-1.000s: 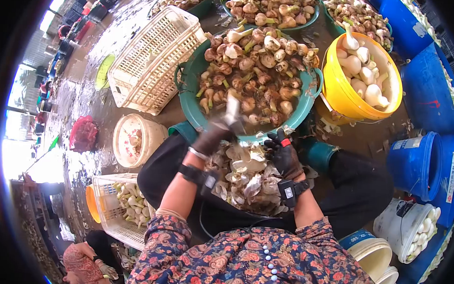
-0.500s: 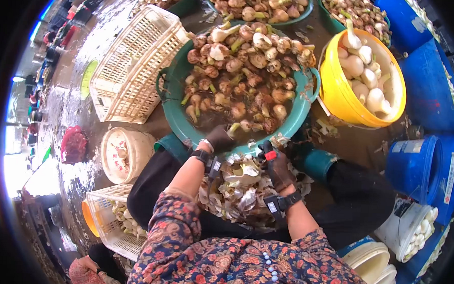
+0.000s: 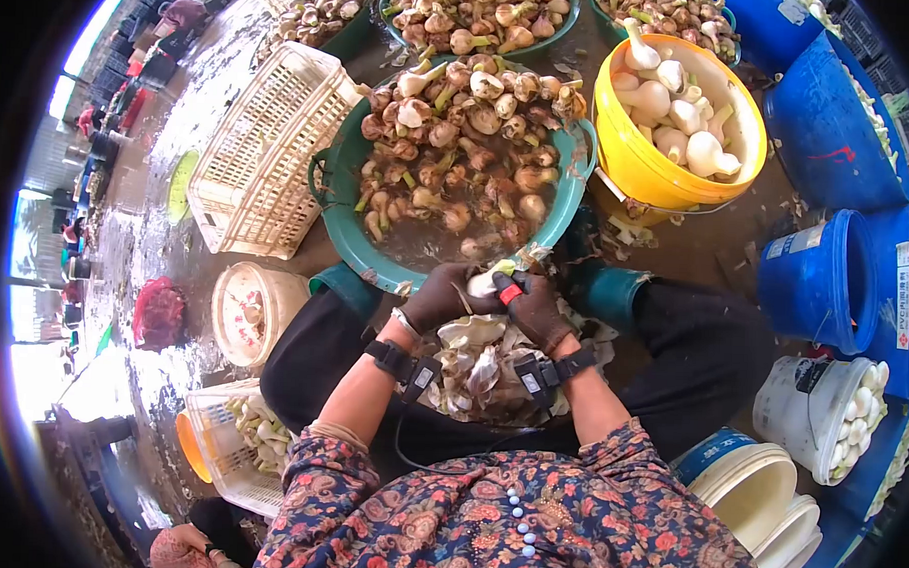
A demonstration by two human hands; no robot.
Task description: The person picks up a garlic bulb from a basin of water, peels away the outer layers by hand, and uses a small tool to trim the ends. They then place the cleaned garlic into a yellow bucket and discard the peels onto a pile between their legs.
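Both grips closed on bulb [image 3: 485,282]: left hand [image 3: 436,295] and right hand [image 3: 539,312], over peel pile [image 3: 477,370], just beside basin [image 3: 348,245] rim.
Risk: loose skin gives, bulb drops into peels.
Red-tipped tool [image 3: 512,293], likely blade, close to your left fingers; slip could nick them.

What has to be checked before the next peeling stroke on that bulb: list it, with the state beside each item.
1. Bulb gripped by both hands: ok; left hand and right hand close on it.
2. Blade in sight: cannot tell; only a red piece shows at the right hand's fingers.
3. Gloves on both hands: ok.
4. Peel pile sits under the hands to catch scraps: ok.
5. Yellow bucket has room for peeled bulbs: ok; its inner wall shows above them.
6. Green basin holds unpeeled bulbs near the hands: ok.
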